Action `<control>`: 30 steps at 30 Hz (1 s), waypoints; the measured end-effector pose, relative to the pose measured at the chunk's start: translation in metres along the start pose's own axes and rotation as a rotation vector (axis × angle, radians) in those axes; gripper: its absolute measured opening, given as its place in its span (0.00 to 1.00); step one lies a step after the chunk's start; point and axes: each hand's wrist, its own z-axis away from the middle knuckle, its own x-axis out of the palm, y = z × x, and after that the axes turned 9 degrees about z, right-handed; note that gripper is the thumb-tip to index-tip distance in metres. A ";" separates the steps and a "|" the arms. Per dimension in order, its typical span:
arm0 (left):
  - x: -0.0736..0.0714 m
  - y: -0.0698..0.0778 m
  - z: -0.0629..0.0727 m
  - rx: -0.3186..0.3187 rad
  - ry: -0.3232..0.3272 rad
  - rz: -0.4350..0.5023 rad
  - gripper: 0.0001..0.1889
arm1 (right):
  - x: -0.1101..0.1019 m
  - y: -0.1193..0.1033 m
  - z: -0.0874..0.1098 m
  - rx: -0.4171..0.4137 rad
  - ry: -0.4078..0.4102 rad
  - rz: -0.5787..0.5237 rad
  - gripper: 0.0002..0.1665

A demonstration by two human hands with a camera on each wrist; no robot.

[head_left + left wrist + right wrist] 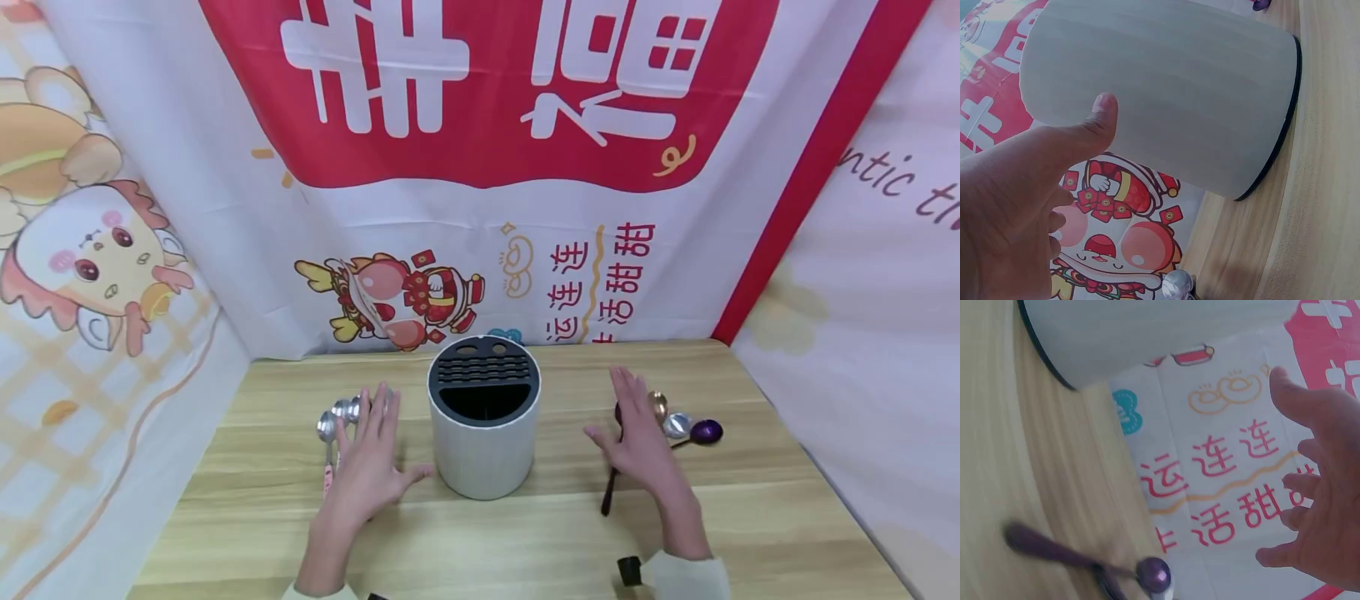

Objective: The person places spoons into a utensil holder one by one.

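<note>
Left hand (371, 473) is held spread and empty by spoons (326, 427), nearer the upright cutlery holder (486, 460) than the likewise empty right hand (637, 442)

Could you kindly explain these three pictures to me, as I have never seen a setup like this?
There is no machine here: a person works with a bare left hand and right hand. The large picture comes from a camera worn on the head, looking forward and down; the two smaller, tilted ones come from cameras on each wrist. On the wooden table stands a pale round container with a dark, slotted top. Silver-coloured spoons lie by the left hand, and spoons of mixed colours by the right. Both hands are open; neither holds anything.
</note>
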 end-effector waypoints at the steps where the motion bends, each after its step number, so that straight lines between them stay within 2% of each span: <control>1: -0.002 0.000 0.001 -0.005 -0.003 0.020 0.63 | -0.003 0.003 0.000 -0.012 0.024 -0.014 0.57; 5: -0.011 -0.001 0.004 -0.016 -0.015 0.145 0.55 | -0.016 0.018 -0.001 -0.035 0.096 -0.023 0.52; 10: -0.022 0.006 0.008 -0.008 0.008 0.317 0.46 | -0.037 0.047 -0.001 -0.012 0.137 -0.009 0.46; 14: -0.026 0.014 0.005 0.001 0.035 0.451 0.39 | -0.053 0.083 0.001 0.008 0.147 0.011 0.43; 17: -0.026 0.023 0.001 0.029 0.047 0.603 0.34 | -0.062 0.114 0.005 0.038 0.126 0.041 0.41; 20: -0.027 0.031 -0.003 0.037 0.045 0.759 0.30 | -0.065 0.140 0.009 0.091 0.058 0.062 0.41; 23: -0.027 0.037 -0.008 0.006 0.029 0.877 0.30 | -0.065 0.161 0.012 0.170 -0.071 0.057 0.43; 28: -0.024 0.046 -0.020 -0.024 0.018 0.961 0.30 | -0.062 0.187 0.014 0.306 -0.290 0.046 0.47; 30: -0.023 0.048 -0.027 -0.028 0.027 0.977 0.30 | -0.061 0.195 0.013 0.339 -0.343 0.047 0.48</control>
